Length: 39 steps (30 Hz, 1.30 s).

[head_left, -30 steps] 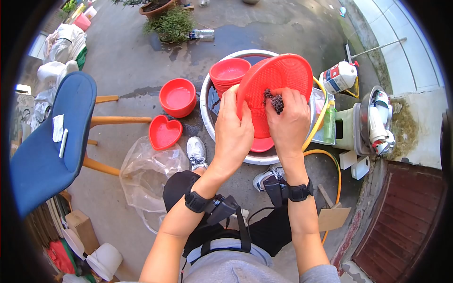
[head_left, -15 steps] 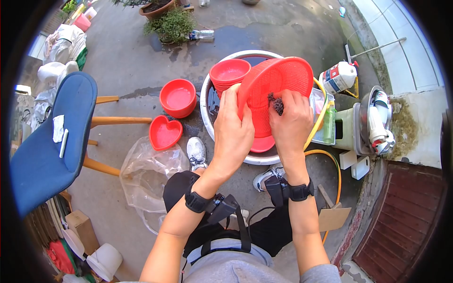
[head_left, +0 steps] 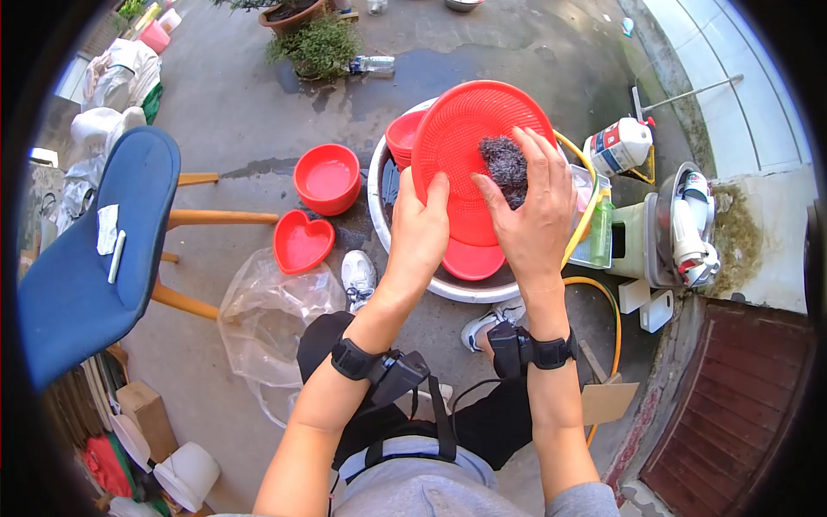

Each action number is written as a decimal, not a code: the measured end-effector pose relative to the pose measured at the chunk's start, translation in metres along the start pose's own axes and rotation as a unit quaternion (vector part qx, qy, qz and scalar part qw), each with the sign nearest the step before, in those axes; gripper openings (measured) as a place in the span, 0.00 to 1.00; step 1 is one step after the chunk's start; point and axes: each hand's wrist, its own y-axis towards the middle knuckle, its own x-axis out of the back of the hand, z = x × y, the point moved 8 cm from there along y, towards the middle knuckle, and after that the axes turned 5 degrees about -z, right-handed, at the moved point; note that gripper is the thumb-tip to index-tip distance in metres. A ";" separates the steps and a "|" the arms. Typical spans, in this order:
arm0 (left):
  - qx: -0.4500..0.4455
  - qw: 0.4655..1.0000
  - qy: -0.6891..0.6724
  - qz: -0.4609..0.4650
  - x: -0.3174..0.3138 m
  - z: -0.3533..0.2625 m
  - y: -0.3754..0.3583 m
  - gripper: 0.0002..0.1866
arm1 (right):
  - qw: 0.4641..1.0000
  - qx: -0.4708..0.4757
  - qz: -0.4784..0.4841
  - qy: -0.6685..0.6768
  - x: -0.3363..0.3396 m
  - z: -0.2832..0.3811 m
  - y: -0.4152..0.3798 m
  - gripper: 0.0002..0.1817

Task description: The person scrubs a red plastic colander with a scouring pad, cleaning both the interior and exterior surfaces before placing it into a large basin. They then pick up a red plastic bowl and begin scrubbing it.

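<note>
My left hand (head_left: 419,220) grips the near left rim of a red plastic colander (head_left: 457,129), thumb on its inner side. The colander is tilted up, with its perforated inside facing me. My right hand (head_left: 536,202) holds a dark steel wool scrubber (head_left: 504,168) against that inside, thumb and fingers spread around it. Beneath the colander stands a pale round basin (head_left: 376,189) of dark water. A stack of red bowls (head_left: 403,133) shows behind the colander's left edge, and another red dish (head_left: 474,258) lies under it.
Left of the basin sit round red bowls (head_left: 327,177) and a heart-shaped red bowl (head_left: 302,242). A clear plastic bag (head_left: 271,310) lies near a blue chair (head_left: 112,250). On the right are a yellow hose (head_left: 586,226), a white jug (head_left: 618,146) and a green stool (head_left: 631,237).
The colander has turned so that more of its inside faces me. My right hand's fingers have spread and lifted, exposing more of the scrubber.
</note>
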 end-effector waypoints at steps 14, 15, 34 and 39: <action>0.033 0.994 -0.097 -0.032 0.008 -0.001 0.016 0.24 | 0.985 0.159 0.061 -0.026 -0.022 0.039 -0.034 0.12; -0.038 0.997 0.004 -0.069 0.011 -0.016 0.016 0.26 | 0.984 0.161 0.067 -0.037 -0.026 0.036 -0.037 0.11; -0.220 0.940 0.255 0.052 -0.039 0.027 0.028 0.18 | 0.948 0.165 0.260 -0.079 -0.087 -0.050 -0.106 0.12; -0.189 0.948 0.248 -0.065 0.004 0.044 0.043 0.18 | 0.957 0.050 0.280 -0.058 -0.112 -0.095 -0.151 0.12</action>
